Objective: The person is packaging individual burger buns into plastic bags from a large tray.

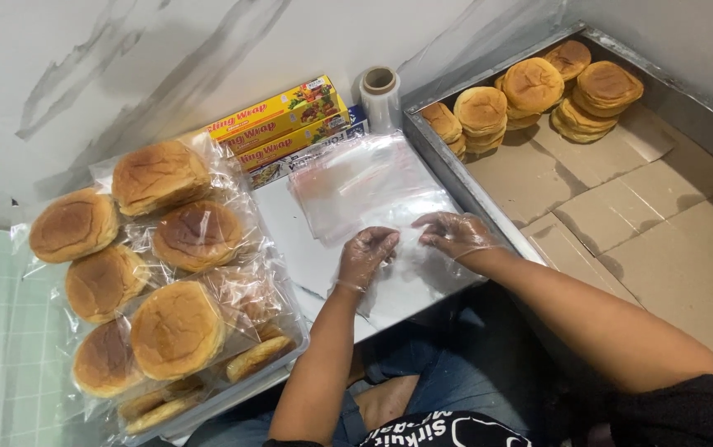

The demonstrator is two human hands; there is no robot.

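Note:
Both my hands wear thin clear gloves. My left hand (366,255) and my right hand (456,233) pinch the near edge of a clear plastic bag (410,248) that lies on a white board (290,236) over my lap. A stack of flat clear bags (365,184) rests just beyond my fingers. Several bagged round buns (176,327) are piled on a tray (232,393) to my left. Bare buns (530,87) stand stacked in the far corner of a large metal tray (448,161) on my right.
Yellow boxes of cling wrap (278,120) and a roll of clear film (380,98) lie against the white wall behind the board. Brown paper sheets (663,223) line the metal tray. A pale checked cloth (0,348) covers the floor at left.

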